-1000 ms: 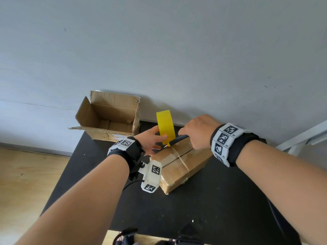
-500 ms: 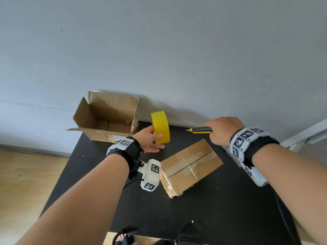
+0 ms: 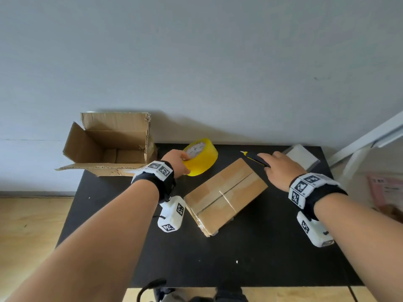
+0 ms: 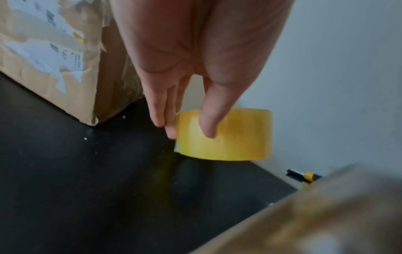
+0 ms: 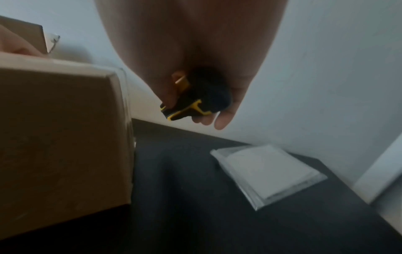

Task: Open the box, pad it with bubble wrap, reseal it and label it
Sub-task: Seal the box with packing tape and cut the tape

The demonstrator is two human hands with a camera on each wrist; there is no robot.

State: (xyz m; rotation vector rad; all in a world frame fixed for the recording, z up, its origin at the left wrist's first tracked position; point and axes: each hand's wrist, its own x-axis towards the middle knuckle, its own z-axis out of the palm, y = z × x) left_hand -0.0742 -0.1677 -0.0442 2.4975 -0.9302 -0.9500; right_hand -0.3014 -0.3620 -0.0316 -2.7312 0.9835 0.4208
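Box (image 3: pixel 225 194) taped shut at the centre of the black surface (image 3: pixel 239 258), with both hands at its far side.

Left hand (image 3: pixel 176 163) grips the yellow tape roll (image 3: pixel 201 158) to the far left of the box; in the left wrist view the thumb and fingers (image 4: pixel 162 111) pinch the roll across its width, just above the surface. Right hand (image 3: pixel 281 168) is to the far right of the box, fingers curled around the black-and-yellow utility knife (image 3: pixel 255 159), whose tip points left. Clear tape runs along and across the box's closed top seam. An open, empty cardboard carton (image 3: pixel 109 144) stands at the far left corner. A flat clear-wrapped white packet (image 3: pixel 302 158) lies at the far right, just beyond the right hand.
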